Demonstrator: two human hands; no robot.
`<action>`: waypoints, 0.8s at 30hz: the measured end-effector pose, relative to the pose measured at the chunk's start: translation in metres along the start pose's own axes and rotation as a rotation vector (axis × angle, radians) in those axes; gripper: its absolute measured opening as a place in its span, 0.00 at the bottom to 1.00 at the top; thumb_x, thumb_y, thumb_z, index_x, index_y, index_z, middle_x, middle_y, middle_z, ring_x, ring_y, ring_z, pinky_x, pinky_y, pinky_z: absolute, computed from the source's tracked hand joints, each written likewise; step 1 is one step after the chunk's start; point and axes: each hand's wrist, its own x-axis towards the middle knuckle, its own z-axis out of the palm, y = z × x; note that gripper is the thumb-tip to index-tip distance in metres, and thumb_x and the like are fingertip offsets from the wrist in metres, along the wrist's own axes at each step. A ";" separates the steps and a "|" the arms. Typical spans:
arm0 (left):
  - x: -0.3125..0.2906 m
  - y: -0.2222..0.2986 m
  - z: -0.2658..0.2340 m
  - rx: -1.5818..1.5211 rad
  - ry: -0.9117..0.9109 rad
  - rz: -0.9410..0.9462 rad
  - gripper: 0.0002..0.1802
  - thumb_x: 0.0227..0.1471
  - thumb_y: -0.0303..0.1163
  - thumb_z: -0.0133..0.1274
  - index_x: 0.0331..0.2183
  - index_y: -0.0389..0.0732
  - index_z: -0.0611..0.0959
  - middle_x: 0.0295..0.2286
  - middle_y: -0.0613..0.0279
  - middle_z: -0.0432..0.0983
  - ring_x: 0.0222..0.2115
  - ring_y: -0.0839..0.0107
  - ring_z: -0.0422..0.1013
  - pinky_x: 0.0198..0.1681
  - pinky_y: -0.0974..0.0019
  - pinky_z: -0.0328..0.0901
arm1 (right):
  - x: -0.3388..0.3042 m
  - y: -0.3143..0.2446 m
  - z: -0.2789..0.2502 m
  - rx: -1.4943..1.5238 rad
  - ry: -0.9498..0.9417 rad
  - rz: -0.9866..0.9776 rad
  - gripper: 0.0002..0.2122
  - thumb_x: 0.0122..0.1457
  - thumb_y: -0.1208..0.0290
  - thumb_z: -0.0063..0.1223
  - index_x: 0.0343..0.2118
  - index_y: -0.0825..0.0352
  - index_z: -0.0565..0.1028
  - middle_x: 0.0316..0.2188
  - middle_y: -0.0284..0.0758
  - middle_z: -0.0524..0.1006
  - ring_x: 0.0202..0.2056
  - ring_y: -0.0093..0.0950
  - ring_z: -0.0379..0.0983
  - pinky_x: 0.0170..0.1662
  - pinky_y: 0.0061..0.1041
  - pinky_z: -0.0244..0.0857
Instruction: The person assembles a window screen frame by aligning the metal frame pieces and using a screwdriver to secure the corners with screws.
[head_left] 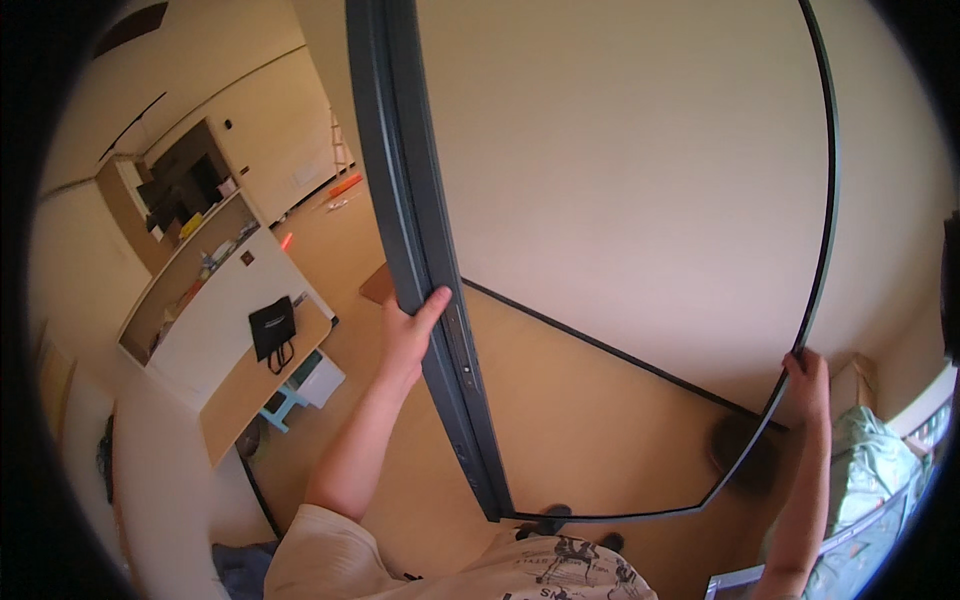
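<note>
A large dark grey metal frame (405,160), like a window or door frame, stands upright in front of me. Its left side is a thick grooved profile with a slotted fitting, and its right side is a thin bar (832,165). Around the thick profile my left hand (408,332) is closed, thumb lying across the face towards me. My right hand (808,382) grips the thin bar low on the right, its fingers curled round the edge. I cannot tell whether glass or mesh fills the frame.
A white counter (200,320) with a lower wooden top stands left, carrying a black bag (272,328). Below are a blue stool (283,403) and a white box (320,380). At right lie a pale green cloth bundle (870,465) and a dark round object (742,448).
</note>
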 end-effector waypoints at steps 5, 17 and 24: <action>-0.022 0.073 -0.043 -0.087 0.105 -0.037 0.20 0.53 0.37 0.63 0.43 0.34 0.78 0.36 0.63 0.77 0.35 0.75 0.73 0.40 0.69 0.68 | 0.021 -0.094 0.015 0.003 0.223 -0.173 0.14 0.60 0.77 0.54 0.48 0.69 0.72 0.17 0.26 0.61 0.21 0.17 0.56 0.24 0.22 0.52; -0.118 0.144 -0.061 0.163 0.618 0.208 0.25 0.51 0.36 0.65 0.45 0.31 0.76 0.39 0.57 0.78 0.37 0.72 0.74 0.42 0.69 0.68 | -0.127 -0.378 0.210 1.078 -0.832 -0.679 0.19 0.56 0.69 0.62 0.50 0.69 0.75 0.39 0.38 0.80 0.38 0.27 0.78 0.42 0.24 0.71; -0.181 0.128 -0.029 0.317 0.806 0.365 0.18 0.51 0.29 0.64 0.41 0.33 0.77 0.36 0.60 0.78 0.36 0.74 0.73 0.42 0.70 0.67 | -0.168 -0.391 0.243 1.198 -1.334 -0.591 0.09 0.61 0.75 0.58 0.42 0.70 0.77 0.34 0.28 0.77 0.38 0.16 0.72 0.43 0.19 0.67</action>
